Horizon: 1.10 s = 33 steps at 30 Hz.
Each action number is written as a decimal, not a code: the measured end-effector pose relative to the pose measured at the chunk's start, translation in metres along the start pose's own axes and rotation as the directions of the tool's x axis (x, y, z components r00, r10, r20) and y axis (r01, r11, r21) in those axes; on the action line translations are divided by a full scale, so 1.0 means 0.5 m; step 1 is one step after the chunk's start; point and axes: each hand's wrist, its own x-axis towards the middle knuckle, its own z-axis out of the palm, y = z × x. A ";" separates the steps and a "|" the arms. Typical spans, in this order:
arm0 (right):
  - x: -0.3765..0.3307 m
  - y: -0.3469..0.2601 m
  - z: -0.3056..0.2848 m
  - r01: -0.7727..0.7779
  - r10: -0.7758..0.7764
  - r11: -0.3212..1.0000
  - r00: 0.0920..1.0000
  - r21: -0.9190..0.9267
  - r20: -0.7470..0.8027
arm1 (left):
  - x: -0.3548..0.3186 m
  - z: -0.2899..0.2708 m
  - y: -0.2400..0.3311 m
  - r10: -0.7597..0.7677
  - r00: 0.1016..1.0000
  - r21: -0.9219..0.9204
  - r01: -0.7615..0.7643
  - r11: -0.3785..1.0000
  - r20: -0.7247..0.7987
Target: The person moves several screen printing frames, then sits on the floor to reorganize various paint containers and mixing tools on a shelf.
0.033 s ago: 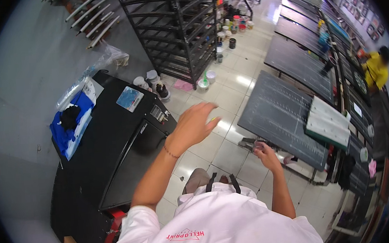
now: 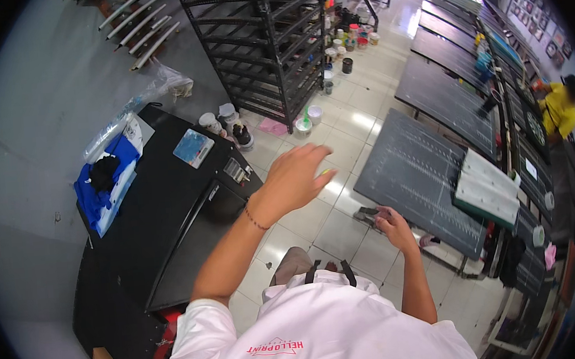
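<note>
My left hand (image 2: 296,181) is raised over the tiled floor. Its fingers are slightly bent, the thumb stands apart from them, and nothing is in it. Lower and to the right, my right hand (image 2: 394,228) hangs beside the near corner of a dark flat board (image 2: 408,170), apparently not touching it. Its fingers are loosely curved, and I make out no object in them. A white, folded-looking piece (image 2: 487,187) with a green edge lies across the board's right part.
A black cabinet (image 2: 148,211) on the left carries blue and white cloth (image 2: 115,176) and a blue-faced flat device (image 2: 192,148). Behind it stands a black rack (image 2: 271,52), with pots (image 2: 303,126) on the floor. More dark boards (image 2: 443,93) line the right, where a person in yellow (image 2: 559,109) stands.
The view has shifted very slightly. My left hand has risen a little and moved a touch to the right; my right hand is nearly still.
</note>
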 end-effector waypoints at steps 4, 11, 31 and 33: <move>0.127 -0.139 0.008 -0.028 0.026 0.999 0.998 0.022 0.061 | 0.164 -0.041 -0.035 0.092 0.983 0.192 -0.123 0.974 0.161; 0.296 -0.174 -0.010 0.044 -0.003 0.964 0.988 0.263 -0.156 | 0.422 -0.157 -0.009 0.567 0.782 -0.026 -0.581 0.814 0.260; 0.889 -0.134 -0.132 -0.295 0.335 0.923 0.931 0.247 -0.142 | 1.004 -0.078 -0.193 0.580 0.801 -0.107 -0.571 0.814 0.148; 0.942 -0.130 -0.184 -0.241 0.293 0.943 0.928 0.228 -0.232 | 1.099 -0.016 -0.244 0.581 0.756 -0.128 -0.571 0.811 0.303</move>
